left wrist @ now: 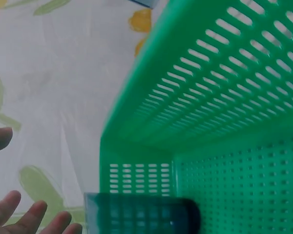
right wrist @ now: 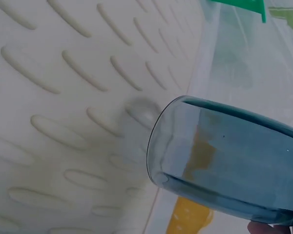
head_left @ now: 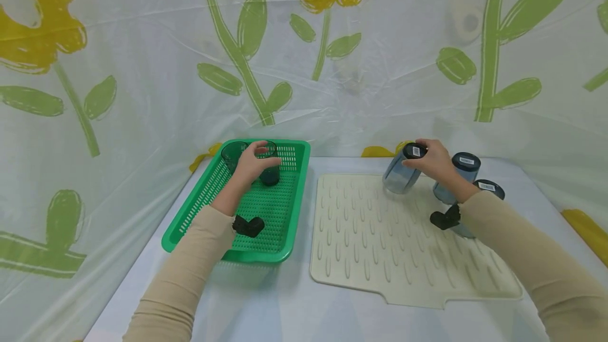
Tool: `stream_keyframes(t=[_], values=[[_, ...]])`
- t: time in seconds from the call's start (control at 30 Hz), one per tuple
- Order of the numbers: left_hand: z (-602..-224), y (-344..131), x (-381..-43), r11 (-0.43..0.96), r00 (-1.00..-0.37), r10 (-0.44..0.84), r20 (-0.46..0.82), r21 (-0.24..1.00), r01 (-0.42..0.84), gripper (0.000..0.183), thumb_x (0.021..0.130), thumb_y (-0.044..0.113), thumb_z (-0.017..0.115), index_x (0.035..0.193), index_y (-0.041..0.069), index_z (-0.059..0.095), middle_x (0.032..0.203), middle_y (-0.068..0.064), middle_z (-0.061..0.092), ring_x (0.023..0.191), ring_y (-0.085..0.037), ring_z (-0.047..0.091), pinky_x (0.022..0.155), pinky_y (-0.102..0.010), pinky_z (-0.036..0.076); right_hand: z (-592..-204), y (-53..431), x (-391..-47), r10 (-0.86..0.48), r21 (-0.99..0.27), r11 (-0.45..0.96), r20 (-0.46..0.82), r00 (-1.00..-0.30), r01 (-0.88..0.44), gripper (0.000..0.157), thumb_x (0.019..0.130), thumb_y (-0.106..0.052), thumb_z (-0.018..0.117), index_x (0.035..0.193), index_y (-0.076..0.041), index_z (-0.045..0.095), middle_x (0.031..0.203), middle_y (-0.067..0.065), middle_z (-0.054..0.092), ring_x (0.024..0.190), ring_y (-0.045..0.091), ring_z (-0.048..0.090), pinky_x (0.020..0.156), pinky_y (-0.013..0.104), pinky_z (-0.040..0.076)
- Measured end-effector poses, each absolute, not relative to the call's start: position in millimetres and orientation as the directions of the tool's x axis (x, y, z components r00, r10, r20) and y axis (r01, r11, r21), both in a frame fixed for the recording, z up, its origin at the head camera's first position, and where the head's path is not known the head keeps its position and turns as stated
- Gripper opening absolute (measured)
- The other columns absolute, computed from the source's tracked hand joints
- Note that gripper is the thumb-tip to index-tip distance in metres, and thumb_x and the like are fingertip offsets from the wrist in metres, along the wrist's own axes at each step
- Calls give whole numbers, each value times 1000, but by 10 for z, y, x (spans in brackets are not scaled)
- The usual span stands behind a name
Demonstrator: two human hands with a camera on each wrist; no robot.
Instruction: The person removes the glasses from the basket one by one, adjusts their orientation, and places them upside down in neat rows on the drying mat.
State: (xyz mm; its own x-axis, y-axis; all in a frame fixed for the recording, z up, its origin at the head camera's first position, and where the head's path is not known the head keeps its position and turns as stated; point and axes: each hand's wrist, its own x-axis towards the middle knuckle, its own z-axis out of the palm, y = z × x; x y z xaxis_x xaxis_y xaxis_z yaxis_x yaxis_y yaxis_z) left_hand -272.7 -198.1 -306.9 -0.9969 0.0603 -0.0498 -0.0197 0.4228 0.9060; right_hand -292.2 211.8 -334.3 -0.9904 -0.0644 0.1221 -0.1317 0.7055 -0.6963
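The clear blue-tinted drinking glass point(head_left: 401, 174) in the right hand point(head_left: 434, 160) is upside down and leaning, above the far edge of the ribbed drying mat point(head_left: 351, 236). That hand pinches it near the dark base, thumb on one side and fingers on the other. Whether the rim touches the mat, I cannot tell.

To place it well, I would bring the glass level so its whole rim meets the ribs at once, keep it clear of its neighbours and let go only when it stands steady; a smooth glass held only near the base could tip or slip.

Two more inverted glasses, a farther one point(head_left: 465, 167) and a nearer one point(head_left: 489, 188), stand on the right part of the mat, partly behind the right arm.

Left of the mat sits a green plastic basket point(head_left: 296, 215). The left hand point(head_left: 252, 163) is over it, thumb and fingers spread and gripping nothing, near a dark-based glass point(head_left: 270, 176); a second basket glass point(head_left: 231, 155) is just beside.

The count: five glasses, three at the mat and two in the basket; one mat; one basket; three white labels, one on each upturned base; two black wrist mounts point(head_left: 249, 227).
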Motion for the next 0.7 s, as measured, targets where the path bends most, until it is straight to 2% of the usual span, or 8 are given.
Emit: stream_keyframes(t=[0.3,0.7], values=[[-3188,-2119,-2792,461,-993,-115,20,886,-35,67,86,20,62,142,8,27,143,-17,32,129,-34,32,99,-50,35,-3460,2111,-2990,-61,-643,754,133,-989,-133,72,80,-17,67,133,17,31,130,37,34,118,48,37,94,57,37],[-3346,-2271,-2867,475,-970,-238,46,877,-75,69,86,21,62,142,5,25,143,-20,29,129,-34,30,99,-48,35,-3565,2108,-3016,-85,-619,768,155,-984,-164,70,80,-15,66,131,19,32,127,38,35,113,48,38,90,56,39]])
